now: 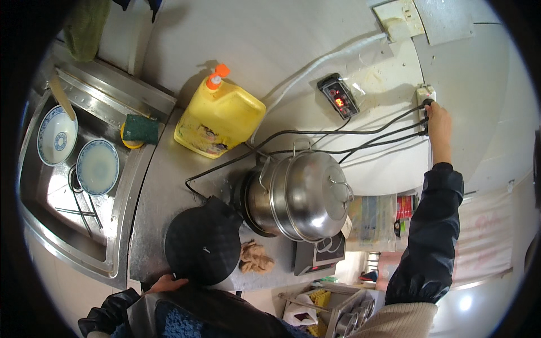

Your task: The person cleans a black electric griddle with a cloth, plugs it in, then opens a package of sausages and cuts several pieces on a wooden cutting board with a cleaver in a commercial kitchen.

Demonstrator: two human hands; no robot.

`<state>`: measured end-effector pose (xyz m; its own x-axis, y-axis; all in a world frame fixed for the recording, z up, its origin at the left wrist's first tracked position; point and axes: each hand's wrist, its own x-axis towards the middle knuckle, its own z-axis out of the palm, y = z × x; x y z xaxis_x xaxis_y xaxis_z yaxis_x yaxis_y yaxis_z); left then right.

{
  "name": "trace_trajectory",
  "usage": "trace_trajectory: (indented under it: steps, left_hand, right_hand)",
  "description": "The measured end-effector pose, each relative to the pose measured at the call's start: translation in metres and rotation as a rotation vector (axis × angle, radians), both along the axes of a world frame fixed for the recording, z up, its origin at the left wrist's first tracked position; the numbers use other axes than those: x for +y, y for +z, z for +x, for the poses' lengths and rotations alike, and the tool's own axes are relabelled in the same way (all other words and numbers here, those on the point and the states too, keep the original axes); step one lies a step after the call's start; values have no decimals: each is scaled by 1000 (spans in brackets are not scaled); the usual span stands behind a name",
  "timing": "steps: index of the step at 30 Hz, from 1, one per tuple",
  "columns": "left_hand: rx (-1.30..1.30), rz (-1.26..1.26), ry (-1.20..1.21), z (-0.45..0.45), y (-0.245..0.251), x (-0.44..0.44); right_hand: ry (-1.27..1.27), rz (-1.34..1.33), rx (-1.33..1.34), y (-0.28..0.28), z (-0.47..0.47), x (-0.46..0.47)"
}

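My right hand [439, 126] reaches to the wall and grips a black plug [427, 102] at a white power strip [426, 94]. Whether the plug is fully seated is hidden by my fingers. A black cord [291, 132] runs from it back towards a round black Midea electric griddle [203, 245], whose lid is down. At the griddle's front edge, by the counter rim, is my left hand [165, 284]; its fingers are partly hidden, so its grip is unclear. Beside the griddle stands a lidded steel steamer pot [312, 194] on a dark round base.
Left of the counter [148, 228], a steel sink [38, 198] holds two blue-rimmed bowls [98, 168]. A yellow pump jug [219, 118] stands by the wall. A crumpled brown cloth [255, 257] and an induction cooker [317, 257] lie near the pot. A lit control panel [338, 97] hangs above.
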<state>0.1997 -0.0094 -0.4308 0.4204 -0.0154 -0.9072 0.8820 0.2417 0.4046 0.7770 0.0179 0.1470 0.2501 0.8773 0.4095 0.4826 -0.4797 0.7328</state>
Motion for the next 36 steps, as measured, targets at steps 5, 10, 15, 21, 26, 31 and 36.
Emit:
trace_trajectory:
  steps: [5, 10, 15, 21, 26, 31, 36]
  left_hand:
    - [-50, 15, 106, -7, -5, -9]
    - [-96, 24, 258, -15, 30, -7]
    - [-153, -15, 342, -23, 60, -5]
    - [-111, -9, 393, -26, 86, -7]
    - [-146, 28, 501, -35, 90, -10]
    - [-305, -29, 588, -51, 73, -2]
    - [-375, 68, 563, -66, 71, 5]
  right_hand:
    - [-3, -22, -64, -1, -5, 4]
    - [20, 51, -49, -12, -12, 3]
    - [-5, 121, -45, -23, -10, -4]
    - [38, 267, -3, -34, -34, -21]
    - [252, 476, -53, -47, -113, -71]
    - [446, 520, 12, -120, -204, -147]
    - [483, 534, 363, -225, -269, -205]
